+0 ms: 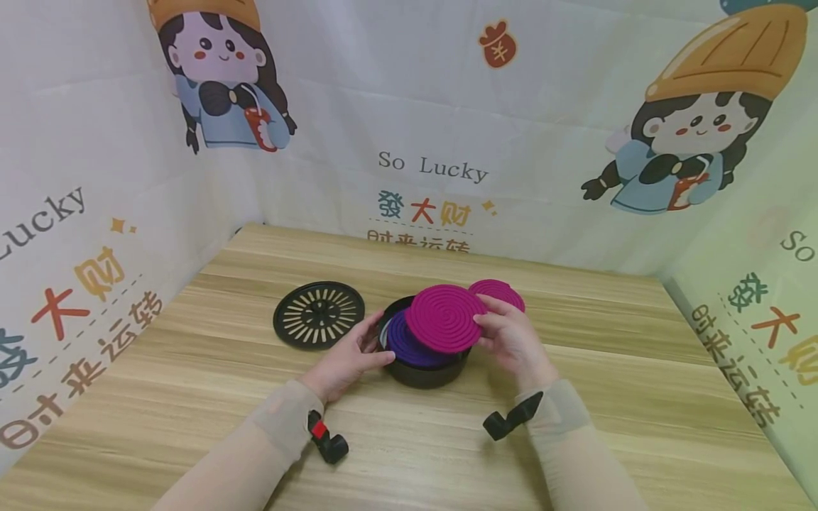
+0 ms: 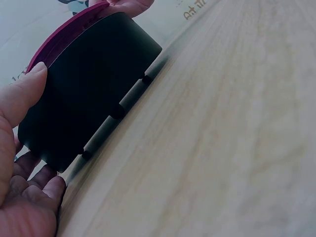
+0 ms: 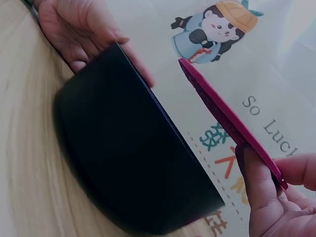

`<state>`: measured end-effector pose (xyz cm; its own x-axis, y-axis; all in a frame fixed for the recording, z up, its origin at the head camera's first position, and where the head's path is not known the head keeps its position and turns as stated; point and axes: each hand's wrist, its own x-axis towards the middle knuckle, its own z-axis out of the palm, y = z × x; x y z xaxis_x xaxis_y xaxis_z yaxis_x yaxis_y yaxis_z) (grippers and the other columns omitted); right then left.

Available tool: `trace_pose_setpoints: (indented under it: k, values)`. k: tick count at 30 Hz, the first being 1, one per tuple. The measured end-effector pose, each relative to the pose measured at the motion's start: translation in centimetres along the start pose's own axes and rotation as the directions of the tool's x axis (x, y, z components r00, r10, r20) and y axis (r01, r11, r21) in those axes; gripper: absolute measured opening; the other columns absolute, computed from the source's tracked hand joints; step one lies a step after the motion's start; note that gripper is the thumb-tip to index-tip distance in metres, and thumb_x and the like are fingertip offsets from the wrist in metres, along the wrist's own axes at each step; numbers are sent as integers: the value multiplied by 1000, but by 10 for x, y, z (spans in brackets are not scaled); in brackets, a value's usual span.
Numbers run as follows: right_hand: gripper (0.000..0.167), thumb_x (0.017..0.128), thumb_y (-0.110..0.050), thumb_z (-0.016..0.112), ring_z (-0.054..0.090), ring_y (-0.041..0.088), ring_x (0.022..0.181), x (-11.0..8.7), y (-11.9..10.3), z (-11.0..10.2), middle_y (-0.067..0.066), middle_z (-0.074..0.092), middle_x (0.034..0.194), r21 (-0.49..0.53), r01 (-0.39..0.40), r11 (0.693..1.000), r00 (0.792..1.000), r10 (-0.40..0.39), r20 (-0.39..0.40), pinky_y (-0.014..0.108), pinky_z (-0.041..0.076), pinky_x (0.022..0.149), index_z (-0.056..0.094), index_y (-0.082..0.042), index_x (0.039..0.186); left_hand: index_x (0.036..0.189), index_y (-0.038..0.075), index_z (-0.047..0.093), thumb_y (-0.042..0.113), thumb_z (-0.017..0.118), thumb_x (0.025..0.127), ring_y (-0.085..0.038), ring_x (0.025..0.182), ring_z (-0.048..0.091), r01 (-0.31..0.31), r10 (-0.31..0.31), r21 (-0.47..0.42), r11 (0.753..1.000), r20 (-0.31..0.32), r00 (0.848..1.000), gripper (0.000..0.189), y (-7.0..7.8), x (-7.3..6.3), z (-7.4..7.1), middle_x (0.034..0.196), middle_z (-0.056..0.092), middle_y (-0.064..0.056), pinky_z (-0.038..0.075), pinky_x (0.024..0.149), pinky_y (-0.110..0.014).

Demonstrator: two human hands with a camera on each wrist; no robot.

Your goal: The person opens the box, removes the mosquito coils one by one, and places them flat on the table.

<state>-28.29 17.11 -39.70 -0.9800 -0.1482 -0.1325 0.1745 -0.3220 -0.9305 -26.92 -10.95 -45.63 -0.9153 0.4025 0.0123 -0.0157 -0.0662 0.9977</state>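
Observation:
My right hand [image 1: 516,344] pinches the edge of a magenta mosquito coil [image 1: 445,319], a flat spiral disc, between thumb and fingers. In the right wrist view this coil [image 3: 224,118] is tilted and apart from the rim of the round black tin [image 3: 123,138]. Around the left side of the tin [image 1: 424,376] my left hand [image 1: 341,363] curls, thumb at the rim and fingers along the wall. A blue-purple coil [image 1: 409,346] lies inside the tin, partly hidden under the magenta one.
To the left of the tin, a black round slotted lid [image 1: 322,332] lies on the wooden table [image 1: 409,454]. A second magenta coil [image 1: 500,289] rests behind my right hand, partly covered. Printed cloth [image 1: 332,128] hangs along the back and sides of the table.

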Motion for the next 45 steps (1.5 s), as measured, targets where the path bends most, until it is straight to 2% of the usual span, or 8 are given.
trace_pose_setpoints:
  k: [12,15,22,25,29,32,39,45]
  values:
    - [56,95,9,42,66,7,71,-4,-14,-21,-2,68,85,75,0,997,998,5,-60,23,57,63,27,2,149,155,8,11,3,70,85,-27,145,11,1,-1,-7,1000,-1,1000,91,-1,0,0,160,10,-14,22,115,-37]
    - [56,94,9,44,67,7,72,-4,-15,-27,-2,68,86,81,25,996,998,-19,-64,22,57,64,30,2,148,155,8,12,3,70,85,-27,145,11,-2,2,-8,1000,-1,1000,91,-1,0,0,160,10,-14,22,115,-37]
    - [33,89,8,55,69,11,76,-6,-13,-41,2,70,91,131,121,984,993,-121,-11,24,58,68,56,-5,120,155,8,11,3,70,85,-27,145,13,-6,7,-13,1000,9,1000,92,-2,0,-1,159,11,-14,24,114,-38]
    - [32,91,9,51,69,12,74,-5,-15,-44,3,70,89,148,104,984,994,-98,-51,24,58,66,54,-4,119,155,8,11,3,71,85,-28,145,12,-7,7,-10,1000,7,1000,92,-1,0,-1,159,11,-14,23,115,-38]
    - [33,95,10,43,68,12,71,-4,-21,-48,2,69,86,161,39,986,992,-18,-127,23,58,63,46,-4,124,155,8,11,4,71,85,-28,145,11,-5,5,-4,1000,3,1000,92,-1,0,-1,159,10,-14,22,115,-38]
    - [34,96,10,43,68,12,70,-2,-23,-53,2,69,85,185,14,983,987,17,-163,23,58,63,45,-5,126,154,7,11,3,71,85,-28,145,11,-9,9,-9,1000,4,1000,92,-1,0,-1,160,10,-14,22,115,-37]
    - [51,96,10,43,68,13,71,-1,-23,-65,1,69,85,214,6,977,975,42,-220,23,58,67,34,-4,144,154,6,11,3,71,85,-27,145,11,-15,15,-9,1000,3,1000,92,-1,0,-1,159,10,-15,21,115,-36]
    - [46,96,9,45,67,13,73,-2,-24,-73,0,67,91,234,9,972,964,54,-262,23,58,68,40,-6,138,154,6,11,3,71,85,-26,145,11,-15,15,-5,1000,1,1000,92,-1,0,-1,160,10,-14,21,115,-35]
